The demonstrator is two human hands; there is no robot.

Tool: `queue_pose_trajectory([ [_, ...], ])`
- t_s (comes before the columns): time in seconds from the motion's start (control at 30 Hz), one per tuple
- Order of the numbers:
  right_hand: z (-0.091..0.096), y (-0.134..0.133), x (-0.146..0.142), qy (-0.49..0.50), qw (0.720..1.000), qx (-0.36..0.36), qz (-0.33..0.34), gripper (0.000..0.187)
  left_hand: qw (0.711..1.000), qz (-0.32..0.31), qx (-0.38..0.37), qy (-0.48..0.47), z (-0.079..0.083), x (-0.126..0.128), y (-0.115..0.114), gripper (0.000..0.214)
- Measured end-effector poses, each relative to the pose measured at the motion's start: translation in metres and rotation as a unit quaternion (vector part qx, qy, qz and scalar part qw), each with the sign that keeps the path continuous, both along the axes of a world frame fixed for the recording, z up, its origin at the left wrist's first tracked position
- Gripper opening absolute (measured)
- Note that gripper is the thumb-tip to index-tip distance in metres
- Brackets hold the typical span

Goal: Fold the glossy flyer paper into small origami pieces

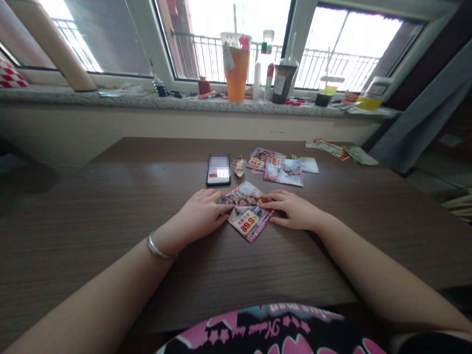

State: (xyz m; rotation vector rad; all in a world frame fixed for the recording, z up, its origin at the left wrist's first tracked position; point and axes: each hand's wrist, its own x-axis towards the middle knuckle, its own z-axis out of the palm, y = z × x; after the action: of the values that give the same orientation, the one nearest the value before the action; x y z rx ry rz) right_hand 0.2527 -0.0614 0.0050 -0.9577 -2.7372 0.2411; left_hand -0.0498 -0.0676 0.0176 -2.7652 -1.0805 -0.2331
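Glossy flyer [248, 216] on the table [110, 206]: you are pressing it down, left hand [202, 214] and right hand [295, 210] spread open, gripping nothing.

My dark wooden table [110, 206] carries a folded flyer [248, 220] nearest me, a phone [218, 173] beyond it, a crumpled scrap [239, 166] just beside that, flat flyers [283, 170] to its right, more leaflets [332, 148] farther right.
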Motion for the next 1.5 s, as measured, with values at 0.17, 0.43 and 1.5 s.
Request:
queue_pose_trajectory([
  [0.17, 0.004, 0.000, 0.004, -0.016, 1.000, 0.003, -0.005, 0.049, 1.000, 0.018, -0.011, 0.006, 0.001, -0.005, 0.002, 0.029],
  [0.43, 0.007, 0.001, 0.009, -0.024, 0.999, 0.009, -0.022, 0.035, 0.997, 0.041, -0.023, 0.069, 0.009, -0.008, 0.004, 0.026],
  [1.5, 0.008, 0.003, 0.014, -0.039, 0.991, 0.030, -0.123, 0.017, 0.999, 0.013, -0.023, 0.034, 0.008, -0.007, 0.011, 0.018],
])
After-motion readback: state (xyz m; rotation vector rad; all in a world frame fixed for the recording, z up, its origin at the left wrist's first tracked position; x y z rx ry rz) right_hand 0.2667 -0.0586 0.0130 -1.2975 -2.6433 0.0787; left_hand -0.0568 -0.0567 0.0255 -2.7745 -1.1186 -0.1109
